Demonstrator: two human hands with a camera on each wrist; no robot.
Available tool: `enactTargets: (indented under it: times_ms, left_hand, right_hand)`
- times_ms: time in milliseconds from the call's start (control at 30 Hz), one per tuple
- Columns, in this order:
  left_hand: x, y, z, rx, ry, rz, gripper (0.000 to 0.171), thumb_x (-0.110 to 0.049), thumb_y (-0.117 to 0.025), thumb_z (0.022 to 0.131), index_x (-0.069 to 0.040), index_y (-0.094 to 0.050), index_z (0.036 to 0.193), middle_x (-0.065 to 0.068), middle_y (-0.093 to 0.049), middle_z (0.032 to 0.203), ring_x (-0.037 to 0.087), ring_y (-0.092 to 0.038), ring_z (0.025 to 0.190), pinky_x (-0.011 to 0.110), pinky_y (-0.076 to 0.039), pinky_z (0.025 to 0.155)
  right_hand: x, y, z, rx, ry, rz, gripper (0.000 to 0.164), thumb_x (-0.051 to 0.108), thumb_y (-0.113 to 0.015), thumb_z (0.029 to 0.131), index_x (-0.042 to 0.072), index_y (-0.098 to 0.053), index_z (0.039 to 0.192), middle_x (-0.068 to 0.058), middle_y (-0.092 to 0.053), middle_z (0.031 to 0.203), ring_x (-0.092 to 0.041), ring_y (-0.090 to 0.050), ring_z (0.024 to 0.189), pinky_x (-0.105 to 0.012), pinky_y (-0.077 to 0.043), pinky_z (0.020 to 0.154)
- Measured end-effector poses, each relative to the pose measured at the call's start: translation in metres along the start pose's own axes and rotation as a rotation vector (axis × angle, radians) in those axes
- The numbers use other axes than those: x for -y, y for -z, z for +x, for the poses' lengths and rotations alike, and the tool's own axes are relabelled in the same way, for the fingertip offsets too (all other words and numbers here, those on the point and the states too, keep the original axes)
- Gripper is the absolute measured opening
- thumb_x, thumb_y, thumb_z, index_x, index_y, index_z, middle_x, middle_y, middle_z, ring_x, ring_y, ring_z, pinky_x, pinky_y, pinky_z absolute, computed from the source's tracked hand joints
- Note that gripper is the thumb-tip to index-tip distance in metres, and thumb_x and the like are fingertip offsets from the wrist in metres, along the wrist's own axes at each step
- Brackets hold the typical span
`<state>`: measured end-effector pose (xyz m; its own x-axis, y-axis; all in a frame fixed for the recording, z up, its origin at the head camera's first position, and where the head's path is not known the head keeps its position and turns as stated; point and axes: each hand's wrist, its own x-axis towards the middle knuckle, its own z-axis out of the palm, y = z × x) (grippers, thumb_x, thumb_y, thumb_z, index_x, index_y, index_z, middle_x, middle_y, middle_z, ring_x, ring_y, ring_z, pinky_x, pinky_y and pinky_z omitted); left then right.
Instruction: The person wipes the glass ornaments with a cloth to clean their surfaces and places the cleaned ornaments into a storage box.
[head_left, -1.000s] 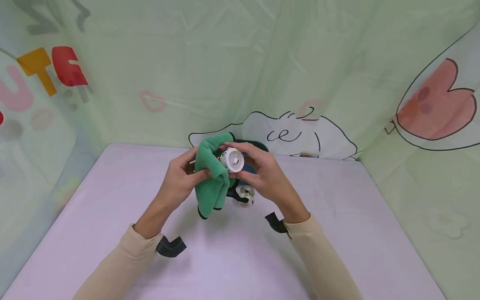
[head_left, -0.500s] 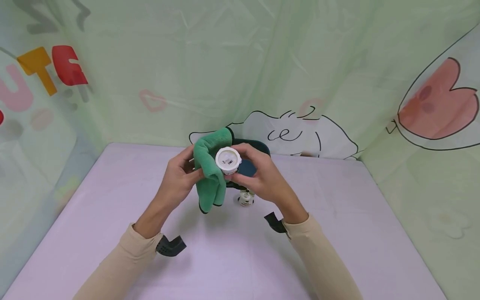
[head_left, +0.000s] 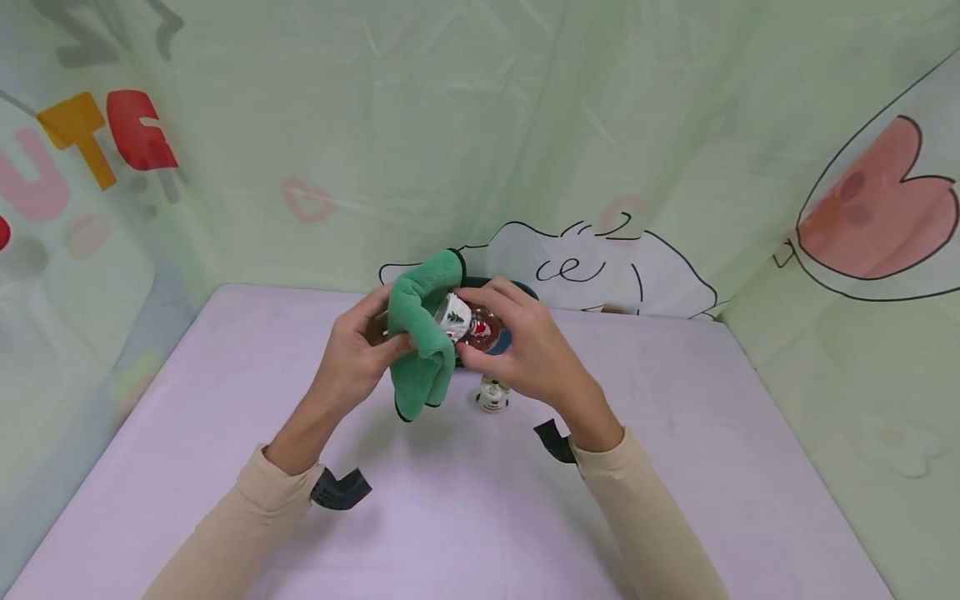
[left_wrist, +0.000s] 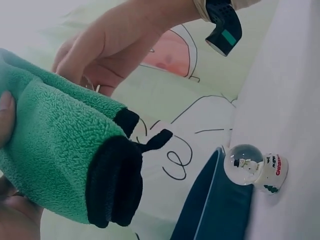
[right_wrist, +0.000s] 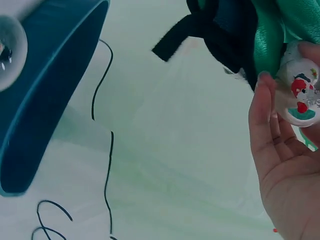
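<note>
Gripping a globe (head_left: 469, 323) tipped on its side, the right hand (head_left: 525, 337) has thumb and fingers curled about it, the white base against the cloth (head_left: 418, 317) pinched in the left hand (head_left: 354, 346). To my eye the dome is hard, slick and breakable, the base a surer hold; the cloth seems light, limp, easily bunched. Behind the right fingers sits a bin (left_wrist: 215, 210); below them, another globe (head_left: 492, 395) stands upright.

Lilac table (head_left: 465, 517) (bin (left_wrist: 220, 210), snow globe (left_wrist: 256, 169))
</note>
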<state>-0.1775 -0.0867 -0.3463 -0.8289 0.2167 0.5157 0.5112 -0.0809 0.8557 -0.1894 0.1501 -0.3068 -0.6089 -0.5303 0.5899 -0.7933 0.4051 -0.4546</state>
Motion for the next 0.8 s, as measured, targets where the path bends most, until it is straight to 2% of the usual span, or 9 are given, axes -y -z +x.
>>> enactTargets:
  times_ms: [100,167,233,300,433,567,667,800]
  left_hand:
    - [0.001,-0.003,0.001,0.019,-0.011,0.036,0.065,-0.018,-0.076,0.089,-0.005,-0.051,0.148,0.014,-0.061,0.133,0.019,-0.065,0.11,0.027,-0.058,0.087]
    - [0.002,-0.004,0.001,0.034,0.001,0.073,0.062,-0.01,-0.075,0.091,-0.006,-0.051,0.147,0.015,-0.061,0.131,0.02,-0.063,0.111,0.027,-0.057,0.088]
    - [0.003,-0.006,0.001,0.047,0.019,0.102,0.061,-0.007,-0.074,0.091,-0.006,-0.051,0.148,0.015,-0.061,0.13,0.02,-0.062,0.112,0.027,-0.056,0.089]
    - [0.003,-0.007,0.002,0.046,0.026,0.116,0.061,-0.006,-0.073,0.091,-0.007,-0.05,0.148,0.015,-0.061,0.13,0.021,-0.062,0.112,0.027,-0.056,0.09]
    - [0.002,-0.007,0.002,0.015,0.019,0.12,0.063,-0.014,-0.073,0.091,-0.008,-0.05,0.149,0.015,-0.062,0.13,0.023,-0.062,0.112,0.028,-0.056,0.09]
    - [0.001,-0.006,0.003,-0.006,0.004,0.12,0.064,-0.022,-0.072,0.09,-0.007,-0.05,0.149,0.016,-0.063,0.127,0.021,-0.063,0.111,0.026,-0.056,0.091]
    - [-0.001,-0.005,0.003,-0.01,-0.003,0.103,0.064,-0.021,-0.073,0.09,-0.006,-0.051,0.148,0.016,-0.063,0.126,0.02,-0.064,0.11,0.026,-0.056,0.091]
    - [-0.003,-0.007,0.003,-0.014,0.002,0.075,0.058,-0.012,-0.073,0.092,-0.004,-0.053,0.146,0.017,-0.063,0.127,0.021,-0.064,0.11,0.028,-0.057,0.091]
  right_hand:
    - [0.002,0.0,0.0,-0.001,0.002,-0.084,0.049,0.013,-0.081,0.084,0.004,-0.062,0.129,-0.003,-0.064,0.108,-0.012,-0.057,0.083,-0.025,-0.053,0.069]
    - [0.004,-0.001,0.0,-0.009,0.006,-0.128,0.05,0.011,-0.081,0.083,0.002,-0.061,0.128,-0.006,-0.066,0.112,-0.014,-0.061,0.088,-0.026,-0.055,0.072]
    - [0.004,-0.001,0.001,-0.024,0.021,-0.154,0.05,0.01,-0.083,0.082,0.001,-0.061,0.126,-0.008,-0.067,0.117,-0.016,-0.063,0.091,-0.027,-0.056,0.074]
    - [0.004,-0.001,0.001,-0.037,0.046,-0.16,0.049,0.007,-0.084,0.081,0.001,-0.062,0.125,-0.009,-0.068,0.116,-0.017,-0.063,0.087,-0.027,-0.056,0.073]
    - [0.001,0.001,0.002,-0.032,0.105,-0.096,0.053,0.004,-0.085,0.081,0.0,-0.062,0.129,-0.009,-0.067,0.115,-0.014,-0.062,0.081,-0.024,-0.055,0.073]
    - [-0.004,0.003,0.002,-0.004,0.159,-0.003,0.058,-0.001,-0.083,0.081,0.0,-0.06,0.134,-0.01,-0.067,0.117,-0.014,-0.064,0.085,-0.026,-0.056,0.077]
    - [-0.006,0.003,0.001,-0.005,0.181,0.051,0.058,-0.004,-0.081,0.082,0.0,-0.06,0.136,-0.011,-0.065,0.121,-0.014,-0.064,0.088,-0.028,-0.056,0.078]
    - [-0.006,0.001,0.0,-0.048,0.172,0.091,0.057,-0.005,-0.08,0.083,0.001,-0.061,0.136,-0.012,-0.063,0.121,-0.016,-0.064,0.092,-0.026,-0.057,0.08]
